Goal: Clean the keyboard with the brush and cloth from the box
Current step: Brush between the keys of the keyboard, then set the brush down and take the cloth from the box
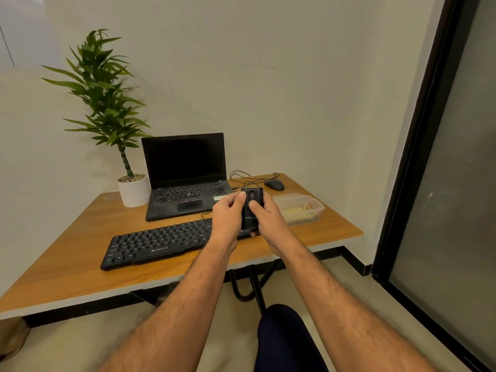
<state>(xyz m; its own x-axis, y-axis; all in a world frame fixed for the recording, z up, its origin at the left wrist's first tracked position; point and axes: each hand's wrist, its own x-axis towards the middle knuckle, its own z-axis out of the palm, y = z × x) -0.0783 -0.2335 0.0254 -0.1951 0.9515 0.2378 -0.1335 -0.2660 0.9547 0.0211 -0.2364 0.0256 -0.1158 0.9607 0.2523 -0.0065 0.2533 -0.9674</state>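
A black keyboard (pixel 158 242) lies across the front of the wooden table (pixel 69 267). Above its right end I hold a black rectangular brush case (pixel 251 208) upright with both hands. My left hand (pixel 228 214) grips its left side, thumb on the top front. My right hand (pixel 268 218) grips its right side, thumb pressed on the oval slider in the middle. No bristles show. To the right stands a clear plastic box (pixel 316 208) with a yellow cloth (pixel 298 212) inside, its lid off.
An open black laptop (pixel 188 181) sits behind the keyboard, a potted plant (pixel 112 124) to its left. A black mouse (pixel 274 185) with a tangled cable lies at the back right. A dark door frame (pixel 418 135) stands to the right. My knee (pixel 281 334) is below the table edge.
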